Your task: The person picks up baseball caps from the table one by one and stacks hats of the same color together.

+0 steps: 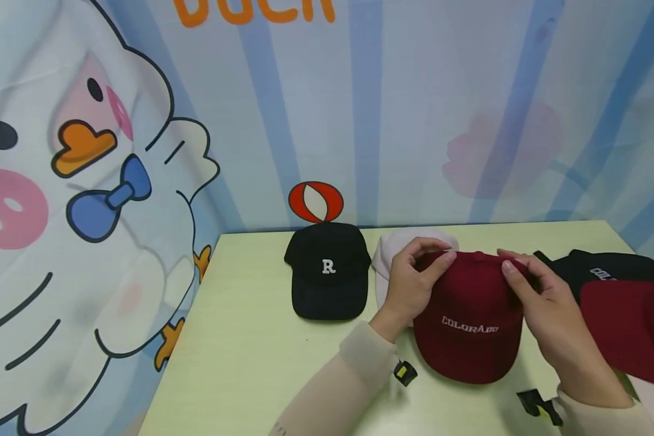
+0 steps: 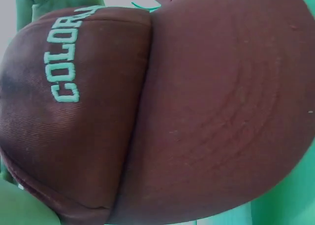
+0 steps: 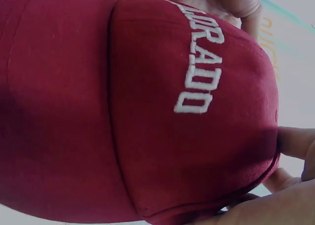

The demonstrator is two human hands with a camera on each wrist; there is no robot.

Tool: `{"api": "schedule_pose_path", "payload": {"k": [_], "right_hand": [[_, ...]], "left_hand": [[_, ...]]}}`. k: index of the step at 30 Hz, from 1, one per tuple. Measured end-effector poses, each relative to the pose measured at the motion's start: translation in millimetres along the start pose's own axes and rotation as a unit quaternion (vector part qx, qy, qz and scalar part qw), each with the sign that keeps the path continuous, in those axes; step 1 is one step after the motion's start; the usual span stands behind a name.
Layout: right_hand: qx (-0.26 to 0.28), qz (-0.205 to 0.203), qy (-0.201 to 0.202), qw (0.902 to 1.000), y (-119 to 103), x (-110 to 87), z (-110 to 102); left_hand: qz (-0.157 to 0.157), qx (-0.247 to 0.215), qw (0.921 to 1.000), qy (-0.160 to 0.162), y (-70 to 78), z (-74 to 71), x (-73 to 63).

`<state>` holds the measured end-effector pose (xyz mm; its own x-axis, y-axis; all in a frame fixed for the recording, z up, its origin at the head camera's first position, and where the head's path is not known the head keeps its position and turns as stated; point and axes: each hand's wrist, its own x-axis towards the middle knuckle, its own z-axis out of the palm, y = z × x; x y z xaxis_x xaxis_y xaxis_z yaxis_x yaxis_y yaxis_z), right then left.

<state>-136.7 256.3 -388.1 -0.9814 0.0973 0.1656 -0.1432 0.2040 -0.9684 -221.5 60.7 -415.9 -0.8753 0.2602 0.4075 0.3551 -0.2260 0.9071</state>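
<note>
A dark red baseball cap [image 1: 469, 297] with white COLORADO lettering is held between both hands, brim toward the person. My left hand [image 1: 416, 281] pinches its far left edge with thumb and fingers. At the far right edge my right hand [image 1: 547, 309] grips it the same way. The same cap [image 2: 88, 112] fills most of the left wrist view, its brim to the right. In the right wrist view the cap's lettering [image 3: 202, 62] shows close up, with the right-hand fingers [image 3: 295, 141] at its edge. Behind the left hand lies a pale cap [image 1: 398, 242], partly hidden.
A black cap [image 1: 329, 272] with a white R lies at the back of the pale yellow table [image 1: 240, 339]. To the right, another black cap [image 1: 621, 266] lies partly under a red cap [image 1: 621, 327]. A printed cloth backdrop [image 1: 327, 121] stands behind the table.
</note>
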Motion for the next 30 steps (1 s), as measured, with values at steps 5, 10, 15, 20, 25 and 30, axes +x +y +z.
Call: {"api": "schedule_pose_path", "payload": {"k": [5, 10, 15, 20, 25, 30], "right_hand": [[0.046, 0.005, 0.026, 0.9986, 0.0, 3.2, -18.8], [0.075, 0.028, 0.048, 0.9956, 1.1, 9.9, -39.3], [-0.005, 0.028, 0.080, 0.9964, 4.9, 17.4, -52.2], [-0.093, 0.025, 0.072, 0.9928, 13.1, 26.2, -64.9], [-0.135, 0.063, 0.052, 0.9874, 22.9, 40.9, -79.5], [-0.121, 0.131, 0.019, 0.9837, 32.3, 62.9, -95.2]], "left_hand": [[-0.005, -0.014, 0.9999, -0.002, -6.4, 15.3, 1.2], [-0.028, -0.029, 0.9985, -0.036, -14.3, 25.2, -0.7], [-0.059, 0.012, 0.9934, -0.098, -22.9, 31.4, -3.2], [-0.107, 0.043, 0.9833, -0.141, -33.5, 37.9, -6.8], [-0.156, 0.055, 0.9714, -0.170, -45.7, 44.9, -10.8], [-0.196, 0.063, 0.9616, -0.181, -58.5, 51.7, -15.6]]}}
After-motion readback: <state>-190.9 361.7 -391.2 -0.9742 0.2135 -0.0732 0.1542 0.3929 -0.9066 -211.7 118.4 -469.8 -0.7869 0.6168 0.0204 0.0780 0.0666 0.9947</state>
